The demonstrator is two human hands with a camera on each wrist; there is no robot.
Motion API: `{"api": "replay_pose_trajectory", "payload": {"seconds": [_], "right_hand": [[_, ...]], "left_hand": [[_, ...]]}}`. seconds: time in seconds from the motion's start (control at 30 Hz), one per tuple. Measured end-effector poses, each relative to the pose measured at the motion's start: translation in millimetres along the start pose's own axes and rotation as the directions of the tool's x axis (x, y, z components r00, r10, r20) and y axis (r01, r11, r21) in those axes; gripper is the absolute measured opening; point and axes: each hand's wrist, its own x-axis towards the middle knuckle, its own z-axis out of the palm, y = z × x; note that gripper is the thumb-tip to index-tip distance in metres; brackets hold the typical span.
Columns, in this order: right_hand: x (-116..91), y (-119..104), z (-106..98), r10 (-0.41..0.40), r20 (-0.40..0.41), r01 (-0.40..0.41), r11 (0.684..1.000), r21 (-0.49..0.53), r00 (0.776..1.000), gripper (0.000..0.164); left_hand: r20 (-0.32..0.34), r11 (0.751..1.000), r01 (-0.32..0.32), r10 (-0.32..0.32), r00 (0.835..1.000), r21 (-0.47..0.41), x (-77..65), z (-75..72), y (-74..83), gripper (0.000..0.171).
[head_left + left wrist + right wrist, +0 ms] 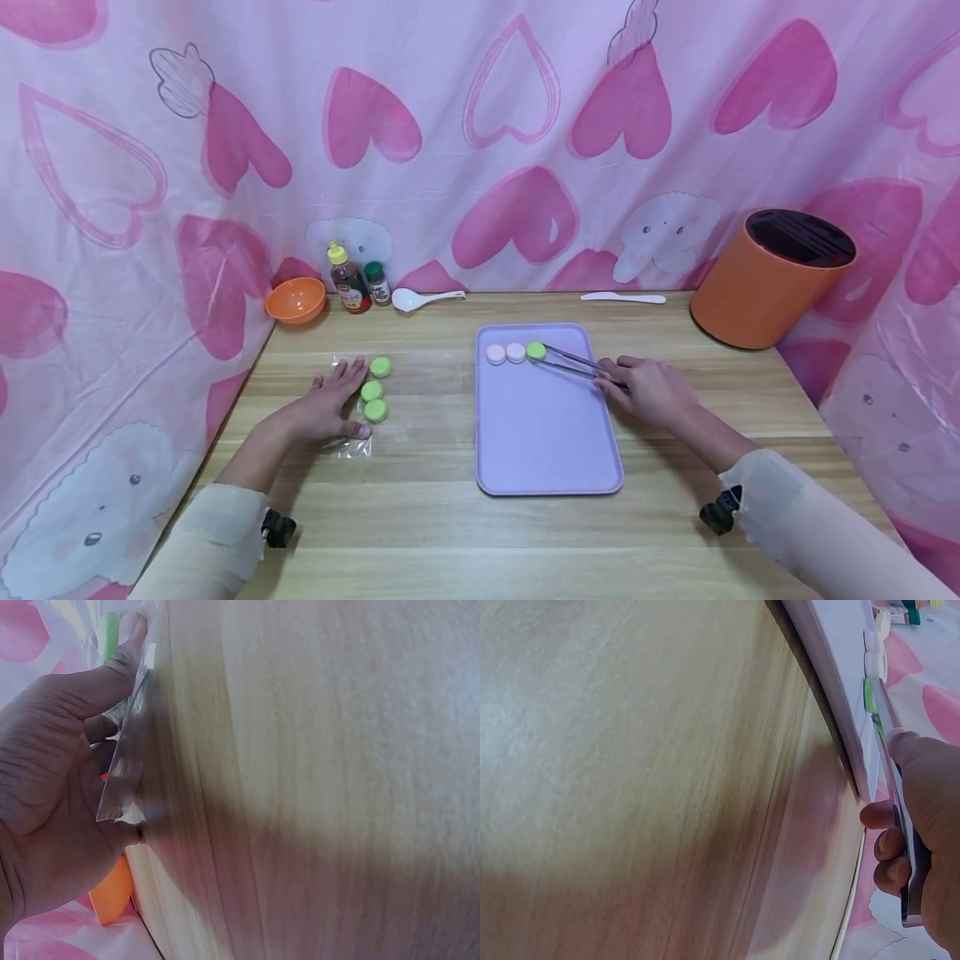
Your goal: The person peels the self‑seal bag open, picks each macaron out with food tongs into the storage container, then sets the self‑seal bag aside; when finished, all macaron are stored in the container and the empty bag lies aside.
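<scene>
My right hand (651,390) grips a pair of metal tongs (573,364), whose tips are at a green macaron-like disc (536,351) on the lilac tray (547,433). Beside that disc, two pale pink discs (506,354) continue the row along the tray's far end. On the left, my left hand (330,406) rests with its fingers spread on a clear plastic wrapper (352,448). Several green discs are around there; three green discs (372,391) lie just right of the fingers. In the right wrist view the tongs (898,795) run from the palm to the green disc (868,695).
Along the back stand an orange bowl (296,301), a yellow-capped sauce bottle (350,283), a green-capped spice jar (378,285), a white spoon (423,299) and a white knife (622,297). An orange knife block (765,292) stands at the back right. A heart-print curtain encloses the wooden table (420,517).
</scene>
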Motion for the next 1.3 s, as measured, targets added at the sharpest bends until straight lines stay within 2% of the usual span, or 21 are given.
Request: {"api": "replay_pose_trajectory", "payload": {"seconds": [0.17, 0.43, 0.7, 0.83, 1.0, 1.3], "right_hand": [[-1, 0, 0, -0.002, -0.002, 0.002, 1.000, -0.011, 1.000, 0.050], [-1, -2, -5, 0.044, 0.024, -0.045, 0.999, 0.016, 0.999, 0.053], [10, -22, -17, 0.036, 0.031, -0.036, 0.999, -0.004, 0.999, 0.051], [18, -35, -20, -0.005, 0.049, 0.006, 1.000, -0.008, 0.999, 0.048], [25, -52, -19, -0.096, 0.025, 0.097, 0.995, -0.032, 0.995, 0.047], [36, -74, -10, -0.248, -0.027, 0.245, 0.967, -0.073, 0.968, 0.043]], "left_hand": [[-0.002, 1.000, 0.002, -0.002, 1.000, 0.006, 1.0, 0.2, -2.1, 0.125], [0.007, 1.000, 0.011, -0.011, 1.000, 0.002, -1.1, 0.0, -2.9, 0.126], [0.006, 1.000, 0.013, -0.013, 1.000, 0.007, -1.0, -0.1, -3.2, 0.126], [0.006, 1.000, 0.013, -0.013, 1.000, 0.012, 0.4, -0.5, -3.4, 0.125], [0.007, 1.000, 0.011, -0.011, 1.000, 0.006, 1.4, -1.1, -2.4, 0.126], [0.010, 1.000, 0.011, -0.011, 1.000, 0.002, 1.8, -0.4, -2.6, 0.126]]}}
